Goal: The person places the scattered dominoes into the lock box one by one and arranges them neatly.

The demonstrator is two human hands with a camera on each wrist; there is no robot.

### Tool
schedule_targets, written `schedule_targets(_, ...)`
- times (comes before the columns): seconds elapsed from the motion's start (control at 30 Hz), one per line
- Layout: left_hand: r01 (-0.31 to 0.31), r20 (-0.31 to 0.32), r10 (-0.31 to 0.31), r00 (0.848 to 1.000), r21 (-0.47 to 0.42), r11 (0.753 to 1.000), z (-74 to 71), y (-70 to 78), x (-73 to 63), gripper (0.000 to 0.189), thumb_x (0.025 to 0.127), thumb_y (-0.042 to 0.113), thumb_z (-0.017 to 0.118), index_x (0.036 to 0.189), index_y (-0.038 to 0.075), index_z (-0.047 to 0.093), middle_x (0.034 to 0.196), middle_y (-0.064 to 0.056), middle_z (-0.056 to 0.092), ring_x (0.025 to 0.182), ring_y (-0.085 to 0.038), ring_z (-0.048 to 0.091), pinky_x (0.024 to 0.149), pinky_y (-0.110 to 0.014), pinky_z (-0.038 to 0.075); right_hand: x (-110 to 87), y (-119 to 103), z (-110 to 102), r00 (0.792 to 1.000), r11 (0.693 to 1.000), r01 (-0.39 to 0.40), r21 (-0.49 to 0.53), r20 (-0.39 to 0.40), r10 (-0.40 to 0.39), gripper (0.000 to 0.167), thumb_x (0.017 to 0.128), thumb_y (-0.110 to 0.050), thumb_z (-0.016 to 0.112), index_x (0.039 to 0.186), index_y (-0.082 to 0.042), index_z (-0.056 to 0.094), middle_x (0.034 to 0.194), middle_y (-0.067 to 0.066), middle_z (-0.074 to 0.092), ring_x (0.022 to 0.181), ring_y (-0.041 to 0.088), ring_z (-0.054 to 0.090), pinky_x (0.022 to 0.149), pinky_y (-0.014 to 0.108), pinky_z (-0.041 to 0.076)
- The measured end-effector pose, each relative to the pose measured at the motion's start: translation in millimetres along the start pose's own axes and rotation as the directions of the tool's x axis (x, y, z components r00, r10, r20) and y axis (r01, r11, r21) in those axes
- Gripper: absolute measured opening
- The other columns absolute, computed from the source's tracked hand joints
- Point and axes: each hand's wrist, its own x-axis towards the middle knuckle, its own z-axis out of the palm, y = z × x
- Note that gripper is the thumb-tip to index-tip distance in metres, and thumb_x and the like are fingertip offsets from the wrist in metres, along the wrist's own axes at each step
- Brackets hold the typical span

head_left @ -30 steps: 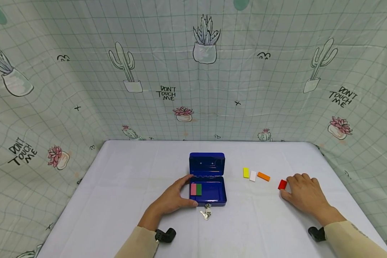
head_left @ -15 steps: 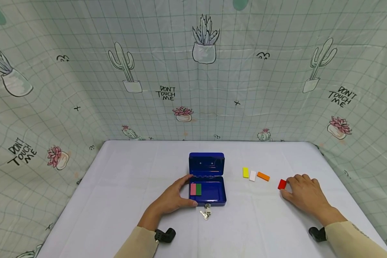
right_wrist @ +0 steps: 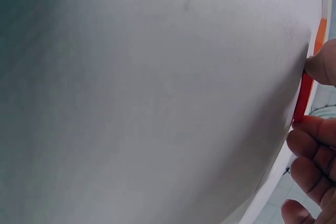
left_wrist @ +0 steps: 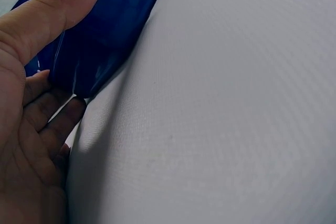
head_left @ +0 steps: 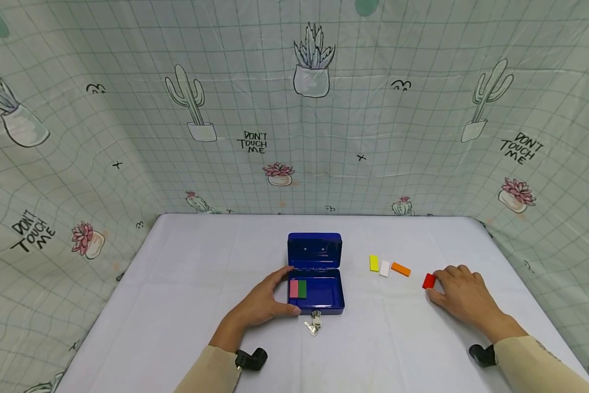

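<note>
In the head view a small blue metal cash box (head_left: 323, 295) stands with its lid (head_left: 315, 250) up. My left hand (head_left: 262, 299) grips its left side, thumb at the front corner and fingers at the back; the left wrist view shows the thumb (left_wrist: 63, 11) against the blue wall. Inside, at the left end, lie a pink block (head_left: 294, 289) and a green block (head_left: 302, 289) side by side. Farther right, my right hand (head_left: 466, 295) pinches a red block (head_left: 428, 281) between thumb and index finger. The right wrist view shows the red block (right_wrist: 303, 95) edge-on at the tabletop.
Between box and right hand lie a yellow block (head_left: 374, 263), a white block (head_left: 384, 268) and an orange block (head_left: 400, 269). Keys (head_left: 313, 327) hang from the lock at the box front. A printed curtain (head_left: 304, 136) surrounds the white-covered table (head_left: 201, 251).
The right hand's index fingertip has shifted slightly left at the red block. The left hand, the box and the other blocks stay in place.
</note>
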Motion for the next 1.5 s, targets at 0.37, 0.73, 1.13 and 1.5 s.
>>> schedule_targets(0.37, 0.003, -0.003, -0.003, 1.000, 0.009, 1.000, 1.2, -0.2, -0.3, 0.104, 0.078, 0.040, 0.094, 0.164, 0.026, 0.037, 0.171, -0.013, 0.035, 0.158, -0.041, 0.029, 0.125, -0.069, 0.025, 0.2, -0.2, 0.1, 0.996, 0.997, 0.044, -0.055, -0.075, -0.048, 0.045, 0.086, -0.031, 0.081, 0.112, 0.003, 0.066, 0.103, 0.020, 0.067, 0.099, 0.042, 0.058, 0.078, 0.056, 0.044)
schedule_targets(0.73, 0.015, -0.006, -0.015, 1.000, 0.013, 1.000, 1.5, -0.1, 0.0, 0.104, 0.078, 0.041, 0.094, 0.164, 0.027, 0.037, 0.171, -0.012, 0.035, 0.159, -0.040, 0.029, 0.125, -0.070, 0.024, 1.9, -3.1, -2.3, 0.983, 0.994, 0.094, -0.057, -0.151, -0.101, 0.044, 0.081, -0.031, 0.083, 0.107, 0.000, 0.067, 0.100, 0.017, 0.066, 0.096, 0.039, 0.058, 0.077, 0.054, 0.044)
schedule_targets(1.13, 0.007, 0.000, -0.007, 1.000, 0.010, 1.000, 0.1, 0.7, -0.6, 0.105, 0.078, 0.040, 0.094, 0.164, 0.025, 0.037, 0.170, -0.013, 0.035, 0.158, -0.040, 0.030, 0.125, -0.069, 0.025, 7.0, -16.8, -5.4, 0.977, 0.988, 0.144, -0.064, -0.147, -0.152, 0.043, 0.082, -0.032, 0.084, 0.108, -0.001, 0.068, 0.102, 0.014, 0.066, 0.098, 0.037, 0.060, 0.078, 0.053, 0.047)
schedule_targets(1.5, 0.003, 0.000, -0.003, 1.000, 0.001, 1.000, -0.5, 0.8, -0.7, 0.105, 0.078, 0.039, 0.094, 0.164, 0.025, 0.037, 0.170, -0.013, 0.035, 0.158, -0.040, 0.030, 0.125, -0.069, 0.025, 10.8, -26.6, -5.9, 0.967, 0.979, 0.190, -0.071, -0.157, -0.199, 0.044, 0.082, -0.033, 0.084, 0.109, -0.002, 0.069, 0.101, 0.011, 0.065, 0.095, 0.033, 0.058, 0.078, 0.050, 0.046)
